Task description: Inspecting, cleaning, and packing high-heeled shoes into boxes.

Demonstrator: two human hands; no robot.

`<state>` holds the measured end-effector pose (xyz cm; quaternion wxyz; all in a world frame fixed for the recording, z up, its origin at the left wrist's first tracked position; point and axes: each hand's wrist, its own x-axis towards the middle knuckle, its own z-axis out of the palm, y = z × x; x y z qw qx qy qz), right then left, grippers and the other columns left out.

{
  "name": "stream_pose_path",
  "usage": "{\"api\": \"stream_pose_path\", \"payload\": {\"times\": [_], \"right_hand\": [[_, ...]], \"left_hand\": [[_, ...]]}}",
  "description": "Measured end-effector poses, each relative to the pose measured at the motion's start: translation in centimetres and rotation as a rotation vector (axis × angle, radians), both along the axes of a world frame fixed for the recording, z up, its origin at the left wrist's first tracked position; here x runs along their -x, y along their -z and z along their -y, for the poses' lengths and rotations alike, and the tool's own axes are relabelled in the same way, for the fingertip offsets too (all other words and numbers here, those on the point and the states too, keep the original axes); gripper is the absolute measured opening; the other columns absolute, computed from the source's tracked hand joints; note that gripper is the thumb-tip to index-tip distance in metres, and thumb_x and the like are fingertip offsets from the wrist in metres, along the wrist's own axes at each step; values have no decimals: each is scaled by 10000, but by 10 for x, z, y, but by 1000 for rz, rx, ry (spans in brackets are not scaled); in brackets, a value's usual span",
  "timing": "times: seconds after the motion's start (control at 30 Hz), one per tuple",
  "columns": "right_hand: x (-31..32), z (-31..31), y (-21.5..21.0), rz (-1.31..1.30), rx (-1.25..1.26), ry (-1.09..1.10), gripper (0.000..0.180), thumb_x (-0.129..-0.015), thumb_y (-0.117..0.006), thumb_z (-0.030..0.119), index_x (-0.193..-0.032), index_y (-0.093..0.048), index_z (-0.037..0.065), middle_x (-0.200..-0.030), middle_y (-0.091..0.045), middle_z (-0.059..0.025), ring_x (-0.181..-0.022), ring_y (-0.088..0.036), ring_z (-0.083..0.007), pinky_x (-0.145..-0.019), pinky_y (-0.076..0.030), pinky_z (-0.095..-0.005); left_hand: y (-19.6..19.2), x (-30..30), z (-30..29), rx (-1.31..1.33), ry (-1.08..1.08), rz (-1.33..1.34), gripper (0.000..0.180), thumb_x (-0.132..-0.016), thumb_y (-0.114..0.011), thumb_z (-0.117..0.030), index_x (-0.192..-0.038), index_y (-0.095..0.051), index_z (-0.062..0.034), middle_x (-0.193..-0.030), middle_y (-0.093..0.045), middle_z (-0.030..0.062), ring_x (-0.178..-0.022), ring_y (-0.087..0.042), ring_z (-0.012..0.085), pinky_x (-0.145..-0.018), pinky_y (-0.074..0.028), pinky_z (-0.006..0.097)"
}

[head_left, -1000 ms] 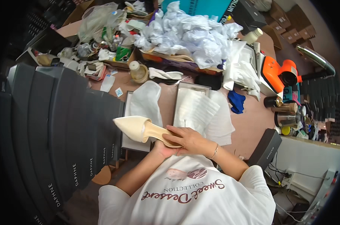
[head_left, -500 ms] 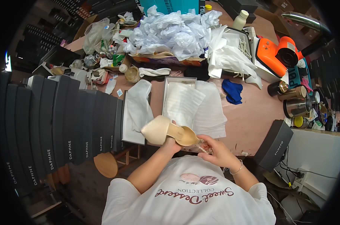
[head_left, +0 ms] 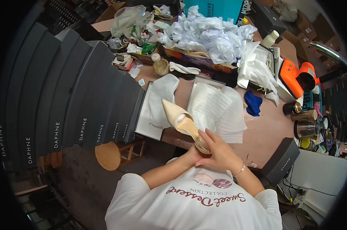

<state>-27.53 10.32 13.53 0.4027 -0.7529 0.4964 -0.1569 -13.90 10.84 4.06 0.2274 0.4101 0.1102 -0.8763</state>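
Head view: both hands hold a cream pointed-toe shoe (head_left: pixel 181 120) at its heel end, just below the centre of the frame.

The right hand (head_left: pixel 217 150) lies over the back of the shoe with fingers curled around a glittery heel piece; the left hand (head_left: pixel 192 155) is mostly hidden beneath it, closed on the same end. The shoe is smooth and glossy, with a tan insole, its narrow toe pointing to the upper left over an open shoebox (head_left: pixel 143 126) lined with soft white tissue. A second open box (head_left: pixel 204 82) of ribbed white paper sits just right of it. A fan of matte dark box lids (head_left: pixel 66 99) fills the left side, crumpled white paper (head_left: pixel 208 36) heaps at the top, and an orange tool (head_left: pixel 292 78) lies at the right.
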Motion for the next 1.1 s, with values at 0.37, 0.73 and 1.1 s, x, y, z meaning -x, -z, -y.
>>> {"api": "stream_pose_path", "payload": {"times": [0.37, 0.73, 1.1], "right_hand": [[-7, -34, 26, 1182, -583, 630, 998, -667, -713, 190, -1462, -123, 71, -1149, -551, -177, -977, -611, -307, -868, -489, -399], [-52, -97, 39, 2171, -515, 396, 892, -717, -684, 332, -1437, -159, 281, -1169, -452, -237, -910, -542, -396, -574, -597, -393], [9, -171, 33, 1912, -539, 302, 978, -711, -711, 238, -1455, -76, 255, -1168, -454, -254, -961, -570, -416, -583, -596, -428]], "left_hand": [[-26, -129, 158, 1494, 926, 664, 423, -884, -576, -363, -1107, -579, -3, -905, -665, 108, -801, -631, 215, -728, -493, 334], [35, -131, 275, 1775, 880, 1029, 78, -855, -556, -109, -862, -534, -34, -739, -609, 118, -630, -598, 250, -592, -476, 338], [-34, -100, 92, 1925, 598, 1316, 252, -723, -692, -140, -739, -480, -6, -707, -559, 155, -666, -554, 343, -610, -434, 405]]}}
